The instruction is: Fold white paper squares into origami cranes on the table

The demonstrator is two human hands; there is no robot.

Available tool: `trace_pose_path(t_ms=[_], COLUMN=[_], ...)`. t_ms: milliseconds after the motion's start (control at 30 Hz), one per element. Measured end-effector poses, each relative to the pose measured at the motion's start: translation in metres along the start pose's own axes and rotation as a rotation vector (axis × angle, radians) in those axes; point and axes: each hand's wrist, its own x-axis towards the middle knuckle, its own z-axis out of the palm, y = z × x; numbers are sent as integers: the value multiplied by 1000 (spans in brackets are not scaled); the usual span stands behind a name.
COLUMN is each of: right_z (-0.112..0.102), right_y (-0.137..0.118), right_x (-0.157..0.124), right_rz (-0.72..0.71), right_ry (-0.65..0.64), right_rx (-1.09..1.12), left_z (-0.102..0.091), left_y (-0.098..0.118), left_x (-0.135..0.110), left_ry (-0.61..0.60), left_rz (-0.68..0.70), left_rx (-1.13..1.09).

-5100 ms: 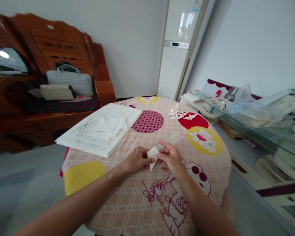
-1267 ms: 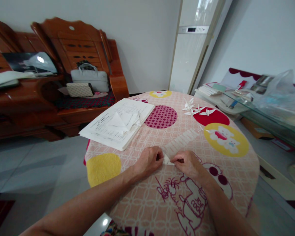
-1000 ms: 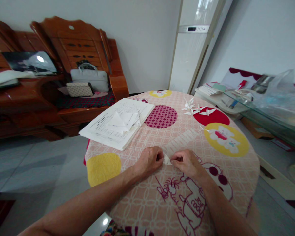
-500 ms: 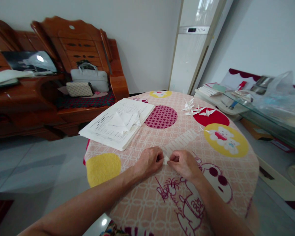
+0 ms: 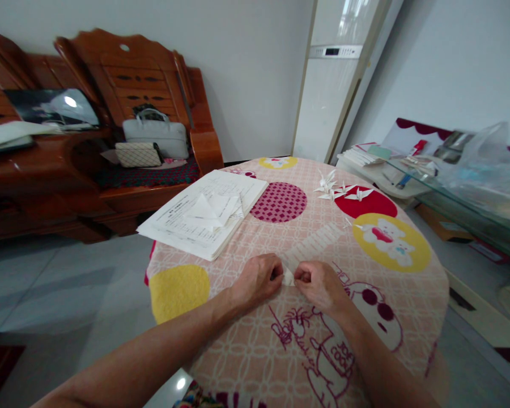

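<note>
Between my two hands is a small folded piece of white paper (image 5: pixel 288 277), low over the tablecloth. My left hand (image 5: pixel 261 276) pinches its left side with curled fingers. On the other side, my right hand (image 5: pixel 321 283) has its thumb and fingertips closed at the paper's right edge. Just beyond the fingers lies a long printed paper strip (image 5: pixel 314 242), flat on the cloth. Several folded white paper cranes (image 5: pixel 335 190) stand at the far right of the table. Creased paper pieces (image 5: pixel 215 211) rest on a stack of printed sheets (image 5: pixel 187 241) at the left.
The round table wears a patterned pink tablecloth (image 5: pixel 246 351). Close to its right edge is a glass-topped stand (image 5: pixel 442 198) with a plastic bag (image 5: pixel 488 175) and other items. Behind at left, a wooden bench (image 5: pixel 127 68) holds a grey bag (image 5: pixel 161 136) and a laptop (image 5: pixel 51 107).
My right hand has shifted very slightly to the right, so a little more of the folded paper shows between the hands. The left hand stays in place.
</note>
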Motion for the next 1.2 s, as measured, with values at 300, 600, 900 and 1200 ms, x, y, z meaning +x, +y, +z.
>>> trace_pose_path(t_ms=[300,600,900,1200], right_z=[0,4,20,27], right_y=[11,0,-1,1], right_x=[1,2,-12,-12], right_rz=[-5,5,-338,-502], right_ry=[-56,55,159,113], right_rx=[95,-47,-449,-479], left_z=[1,0,-1,-2], left_y=[-2,-4,-3,-1], left_x=[0,1,1,3], left_ry=[2,1,-8,-12], left_rz=[8,33,28,-1], left_rx=[0,13,28,45])
